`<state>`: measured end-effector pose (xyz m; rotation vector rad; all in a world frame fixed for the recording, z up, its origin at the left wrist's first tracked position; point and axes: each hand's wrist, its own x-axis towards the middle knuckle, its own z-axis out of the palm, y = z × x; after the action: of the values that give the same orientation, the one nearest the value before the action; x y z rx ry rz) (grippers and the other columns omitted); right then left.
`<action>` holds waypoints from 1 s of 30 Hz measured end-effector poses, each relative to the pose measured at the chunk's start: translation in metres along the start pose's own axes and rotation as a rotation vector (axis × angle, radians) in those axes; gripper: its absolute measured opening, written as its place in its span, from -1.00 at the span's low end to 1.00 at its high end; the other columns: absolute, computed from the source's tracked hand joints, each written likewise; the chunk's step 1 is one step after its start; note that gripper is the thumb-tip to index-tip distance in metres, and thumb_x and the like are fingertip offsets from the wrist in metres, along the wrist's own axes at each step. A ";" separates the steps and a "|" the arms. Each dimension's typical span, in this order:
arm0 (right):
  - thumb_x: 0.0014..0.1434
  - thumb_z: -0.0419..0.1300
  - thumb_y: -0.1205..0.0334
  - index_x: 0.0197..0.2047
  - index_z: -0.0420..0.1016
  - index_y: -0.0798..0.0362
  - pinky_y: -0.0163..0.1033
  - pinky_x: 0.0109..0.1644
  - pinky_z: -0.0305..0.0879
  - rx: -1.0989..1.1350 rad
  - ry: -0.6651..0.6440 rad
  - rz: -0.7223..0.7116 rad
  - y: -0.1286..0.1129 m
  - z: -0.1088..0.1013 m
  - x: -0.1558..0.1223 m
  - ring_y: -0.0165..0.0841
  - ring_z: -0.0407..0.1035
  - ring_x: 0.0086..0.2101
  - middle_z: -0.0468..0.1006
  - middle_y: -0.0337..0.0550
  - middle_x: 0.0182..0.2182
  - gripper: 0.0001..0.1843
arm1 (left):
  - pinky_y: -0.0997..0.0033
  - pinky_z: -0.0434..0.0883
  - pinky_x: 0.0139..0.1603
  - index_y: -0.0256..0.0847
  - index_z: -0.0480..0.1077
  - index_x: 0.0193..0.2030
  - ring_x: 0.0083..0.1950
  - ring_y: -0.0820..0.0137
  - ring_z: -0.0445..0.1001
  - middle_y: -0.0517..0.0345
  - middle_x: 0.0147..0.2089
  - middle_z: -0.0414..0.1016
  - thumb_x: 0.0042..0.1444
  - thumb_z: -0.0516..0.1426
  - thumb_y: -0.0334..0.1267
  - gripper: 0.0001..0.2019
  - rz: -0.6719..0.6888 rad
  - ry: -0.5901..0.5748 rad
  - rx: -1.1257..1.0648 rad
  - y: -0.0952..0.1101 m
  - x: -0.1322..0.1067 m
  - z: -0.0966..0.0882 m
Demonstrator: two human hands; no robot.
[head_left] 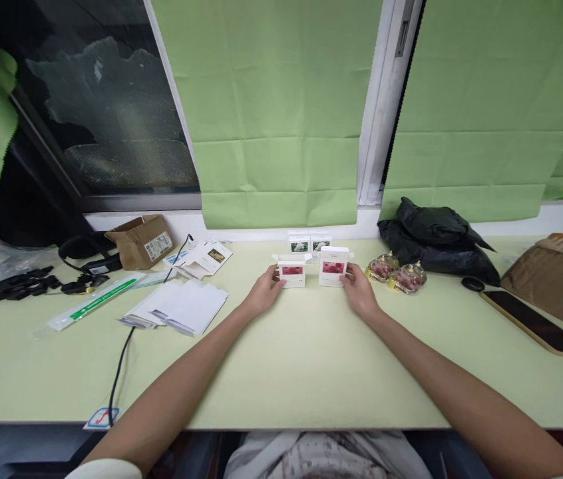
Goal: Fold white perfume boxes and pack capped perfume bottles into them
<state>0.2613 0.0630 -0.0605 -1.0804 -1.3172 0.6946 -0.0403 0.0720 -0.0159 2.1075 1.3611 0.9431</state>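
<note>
1. From my remote seat I watch the head view: two pink-picture cartons stand upright side by side on the worktop (291,372), straight ahead and roughly midway between the forearms, with a gap between them.
2. The left carton (292,274) sits at the inner side of the left hand (264,291). I read that hand as pinching its outer edge, thumb toward the front and fingers behind.
3. The right carton (332,268) mirrors this: the right hand (359,291) grips its outer edge, fingers partly hidden behind it. Each hand is clearly nearer to its own carton, so I see no crossing of arms.
4. The right carton looks taller than wide, its long axis vertical. The left carton reads squatter, with small flaps spread out at its top; another flap juts from the right carton's upper right. I cannot see into either one.
5. Just behind the gap I find two white boxes with flower pictures, the left rear box (299,246) and the right rear box (321,245), close together and partly covered by the front pair.
6. Beyond the right hand, on its outer side, lie the glassy ornaments (408,278); well out to the left are flat white cartons (189,306).
</note>
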 end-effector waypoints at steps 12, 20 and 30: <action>0.26 0.16 0.09 0.21 0.31 -0.06 0.15 0.30 0.38 -0.020 -0.018 0.012 0.000 -0.001 0.001 -0.13 0.52 0.10 0.52 0.01 0.22 -0.53 | 0.09 0.43 0.21 -0.25 0.12 0.45 0.22 0.09 0.47 -0.24 0.29 0.43 0.28 0.20 -0.10 -0.33 0.002 -0.081 0.077 -0.009 0.001 -0.003; 0.17 0.29 0.00 -0.01 0.21 -0.06 0.08 0.11 0.39 -0.216 0.316 0.066 -0.013 0.006 -0.026 -0.09 0.40 -0.05 0.36 0.05 0.06 -0.56 | -0.09 0.31 0.29 -0.16 0.26 0.40 0.40 -0.16 0.27 -0.28 0.36 0.34 0.21 0.19 0.22 -0.26 -0.017 -0.142 0.363 -0.017 -0.008 -0.034; 0.29 0.17 -0.01 -0.20 0.31 -0.11 -0.10 -0.17 0.32 -0.217 -0.037 0.037 -0.046 0.016 -0.042 -0.21 0.38 -0.33 0.45 -0.26 -0.39 -0.81 | -0.52 0.12 0.20 -0.36 0.45 0.16 0.34 -0.35 0.20 -0.53 0.23 0.34 0.31 -0.04 -0.34 -0.61 -0.259 0.034 0.956 -0.011 -0.019 -0.064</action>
<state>0.2312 0.0113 -0.0371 -1.2741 -1.4320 0.6116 -0.0998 0.0602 0.0131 2.4147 2.3465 0.1990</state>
